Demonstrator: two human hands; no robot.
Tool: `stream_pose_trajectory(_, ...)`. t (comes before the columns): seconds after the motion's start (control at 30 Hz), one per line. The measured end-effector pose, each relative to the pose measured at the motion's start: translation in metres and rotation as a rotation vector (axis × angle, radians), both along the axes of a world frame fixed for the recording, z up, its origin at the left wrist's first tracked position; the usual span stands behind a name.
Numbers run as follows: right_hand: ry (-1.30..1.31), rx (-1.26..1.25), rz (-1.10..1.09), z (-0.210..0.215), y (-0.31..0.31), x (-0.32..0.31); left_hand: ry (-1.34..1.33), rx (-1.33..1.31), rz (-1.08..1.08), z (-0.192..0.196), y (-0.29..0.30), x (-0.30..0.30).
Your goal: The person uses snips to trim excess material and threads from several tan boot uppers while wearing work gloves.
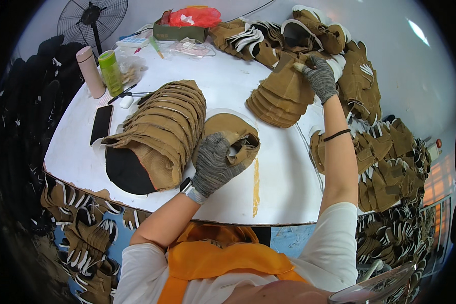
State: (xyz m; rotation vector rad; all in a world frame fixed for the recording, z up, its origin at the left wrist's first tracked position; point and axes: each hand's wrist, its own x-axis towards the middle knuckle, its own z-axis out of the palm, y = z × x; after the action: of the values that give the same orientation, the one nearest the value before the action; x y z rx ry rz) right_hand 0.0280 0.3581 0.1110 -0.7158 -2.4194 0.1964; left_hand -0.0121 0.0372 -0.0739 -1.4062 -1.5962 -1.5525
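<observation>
My left hand (214, 163), in a grey knit glove, grips a folded tan suede shoe upper (238, 138) lying on the white table (283, 182). Beside it to the left lies a long fanned stack of tan shoe pieces (164, 126) with a black lining showing at its near end. My right hand (320, 77), also gloved, reaches far across and pinches the top tan piece of a smaller stack (281, 99) near the table's back right.
Heaps of tan shoe uppers (385, 167) crowd the right and back. A pink bottle (90, 71), a green bottle (110, 72), a black phone (101, 124), a box with a red bag (187, 23) and a fan (91, 20) stand at the left and back.
</observation>
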Motion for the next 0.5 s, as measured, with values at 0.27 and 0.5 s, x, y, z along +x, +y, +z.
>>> stream_pose_trajectory(0.27, 0.297, -0.021, 0.034, 0.017, -0.009, 0.001, 0.004, -0.054, 0.017, -0.006, -0.004, -0.002)
stream_pose_trajectory(0.5, 1.128, -0.011, 0.283, 0.084, -0.018, 0.072, -0.085, -0.093, -0.109, -0.006, -0.002, 0.0)
